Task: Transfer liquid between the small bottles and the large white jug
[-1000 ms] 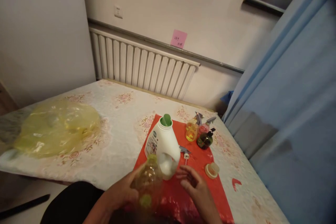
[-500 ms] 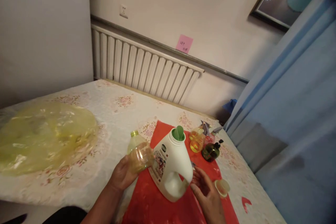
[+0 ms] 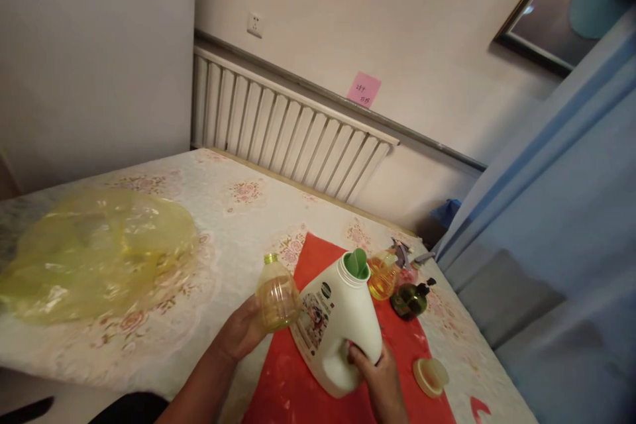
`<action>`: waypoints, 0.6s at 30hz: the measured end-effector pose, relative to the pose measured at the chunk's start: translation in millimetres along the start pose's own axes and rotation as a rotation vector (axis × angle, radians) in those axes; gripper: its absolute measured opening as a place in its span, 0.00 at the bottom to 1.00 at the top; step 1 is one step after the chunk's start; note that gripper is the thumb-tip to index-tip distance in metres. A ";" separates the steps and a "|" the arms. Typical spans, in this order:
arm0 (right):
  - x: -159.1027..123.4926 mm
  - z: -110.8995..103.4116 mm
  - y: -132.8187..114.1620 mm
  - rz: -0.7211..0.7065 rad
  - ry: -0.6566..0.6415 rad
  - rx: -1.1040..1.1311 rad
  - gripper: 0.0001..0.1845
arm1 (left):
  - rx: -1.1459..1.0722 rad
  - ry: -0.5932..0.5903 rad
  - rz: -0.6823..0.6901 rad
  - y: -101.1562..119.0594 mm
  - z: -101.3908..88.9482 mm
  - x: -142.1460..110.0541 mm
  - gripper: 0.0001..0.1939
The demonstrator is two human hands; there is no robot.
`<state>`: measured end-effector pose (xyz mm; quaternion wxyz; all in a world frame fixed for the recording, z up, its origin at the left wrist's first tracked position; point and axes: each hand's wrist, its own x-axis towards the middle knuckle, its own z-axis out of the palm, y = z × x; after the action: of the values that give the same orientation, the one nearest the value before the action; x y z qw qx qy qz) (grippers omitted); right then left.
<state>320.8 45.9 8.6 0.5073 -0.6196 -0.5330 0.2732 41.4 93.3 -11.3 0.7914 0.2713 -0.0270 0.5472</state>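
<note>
In my left hand (image 3: pixel 250 326) is a clear yellowish plastic bottle (image 3: pixel 278 301) with an uncapped neck, leaning slightly. Close beside it, on a red plastic sheet (image 3: pixel 283 377), stands a large white detergent jug (image 3: pixel 342 318) with a printed label and a green spout in its uncapped mouth. The fingers of my right hand (image 3: pixel 380 374) are wrapped round the jug's handle, the thumb through the opening. A pale round cap (image 3: pixel 430 376) lies to the right of that hand.
Behind the jug are an amber spray bottle (image 3: pixel 383 275) and a dark green pump bottle (image 3: pixel 411 298). A yellow plastic bag (image 3: pixel 99 252) spreads over the left of the flowered tablecloth (image 3: pixel 233 225). A radiator (image 3: pixel 293 126) runs along the wall, and a blue curtain (image 3: pixel 561 212) hangs at right.
My right hand has moved from beside the jug onto its handle and closed round it. The left hand still holds the bottle. The whole view has shifted slightly.
</note>
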 end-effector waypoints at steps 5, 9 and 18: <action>3.5 7.0 3.2 0.070 -0.002 0.037 0.20 | 0.023 0.036 0.012 0.3 -3.8 0.0 0.27; 6.8 10.8 -8.3 0.080 -0.030 0.087 0.20 | 0.033 0.079 0.037 5.4 -5.5 0.8 0.28; 18.6 20.9 -34.9 0.039 -0.046 0.101 0.17 | 0.079 0.177 0.116 17.1 0.7 2.5 0.28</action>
<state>294.3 67.5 37.4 0.5203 -0.5969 -0.5179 0.3237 27.5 99.5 -3.0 0.7464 0.2506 0.0490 0.6145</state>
